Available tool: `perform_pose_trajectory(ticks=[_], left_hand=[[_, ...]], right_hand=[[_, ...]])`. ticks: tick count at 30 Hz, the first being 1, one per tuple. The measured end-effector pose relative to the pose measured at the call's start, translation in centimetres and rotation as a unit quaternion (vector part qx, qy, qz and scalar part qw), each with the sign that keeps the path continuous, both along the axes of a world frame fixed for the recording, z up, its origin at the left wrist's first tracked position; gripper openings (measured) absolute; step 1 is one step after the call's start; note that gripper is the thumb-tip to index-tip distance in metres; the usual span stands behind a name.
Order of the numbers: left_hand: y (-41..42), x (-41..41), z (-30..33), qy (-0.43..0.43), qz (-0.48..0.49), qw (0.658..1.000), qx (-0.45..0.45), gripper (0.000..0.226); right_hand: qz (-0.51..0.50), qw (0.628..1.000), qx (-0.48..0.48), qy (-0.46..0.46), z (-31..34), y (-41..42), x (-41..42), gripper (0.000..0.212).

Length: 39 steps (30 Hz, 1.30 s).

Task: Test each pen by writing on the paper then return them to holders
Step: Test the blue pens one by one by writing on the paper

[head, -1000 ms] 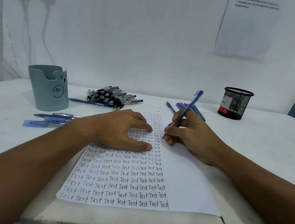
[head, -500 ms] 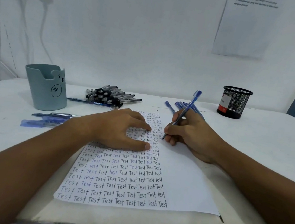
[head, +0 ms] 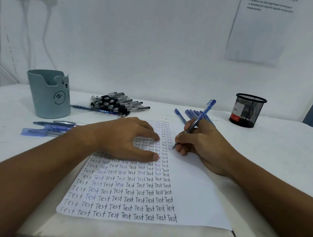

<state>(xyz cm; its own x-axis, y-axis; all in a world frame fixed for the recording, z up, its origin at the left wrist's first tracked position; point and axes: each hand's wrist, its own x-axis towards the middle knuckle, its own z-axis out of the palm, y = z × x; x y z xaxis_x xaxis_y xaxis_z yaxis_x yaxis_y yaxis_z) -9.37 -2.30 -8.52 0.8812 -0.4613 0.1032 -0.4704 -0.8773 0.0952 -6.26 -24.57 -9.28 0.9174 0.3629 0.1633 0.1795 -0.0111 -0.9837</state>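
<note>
Pens (head: 118,103) heaped between grey holder (head: 49,94) and paper (head: 191,196)

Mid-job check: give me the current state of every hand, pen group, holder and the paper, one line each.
Right hand: grips blue pen, tip on paper.
Left hand: flat, pressing paper.
Paper: left part filled with "Test" rows, right part blank.
Grey holder: upright, no pens showing.
Mesh holder: upright, no pens showing.
Black pens: piled on table.
Blue pens: lying behind right hand.
</note>
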Motion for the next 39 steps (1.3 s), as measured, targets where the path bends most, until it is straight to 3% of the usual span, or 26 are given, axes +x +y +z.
perform_pose_trajectory(ticks=[6, 9, 12, 14, 19, 23, 28, 32, 39], left_hand=[[0.0, -0.1, 0.0, -0.034, -0.012, 0.999, -0.029, 0.072], [0.5, 0.2, -0.3, -0.077, 0.006, 0.995, -0.058, 0.051], [1.2, 0.6, -0.6, -0.137, 0.036, 0.986, -0.088, 0.025], [1.8, 0.9, -0.7, -0.174, 0.059, 0.978, -0.1, 0.02], [3.0, 1.5, -0.7, -0.209, 0.118, 0.964, -0.113, 0.018], [3.3, 1.5, -0.8, -0.202, 0.134, 0.964, -0.112, 0.019], [3.4, 2.1, -0.4, -0.205, 0.164, 0.959, -0.109, 0.024], [4.1, 2.4, 0.3, -0.191, 0.232, 0.946, -0.123, 0.022], [4.7, 2.5, 0.3, -0.182, 0.32, 0.929, -0.038, 0.022]], right_hand=[[-0.009, 0.999, -0.022, -0.022, -0.2, 0.1, 0.1, 0.029], [-0.019, 0.999, 0.028, 0.004, -0.2, 0.0, 0.0, 0.028], [-0.026, 0.998, 0.054, 0.021, 0.4, 0.3, -0.1, 0.011], [-0.043, 0.996, 0.075, 0.037, 1.4, 0.5, 0.1, 0.017], [-0.075, 0.992, 0.094, 0.042, 3.9, 0.9, 1.6, 0.015], [-0.115, 0.992, 0.048, 0.017, 4.8, 1.6, 3.1, 0.017], [-0.129, 0.988, 0.084, 0.011, 3.8, 2.6, 4.0, 0.023], [-0.141, 0.987, 0.07, -0.019, 3.3, 2.8, 4.3, 0.01], [-0.166, 0.985, 0.045, -0.017, 2.7, 2.6, 4.4, 0.005]])
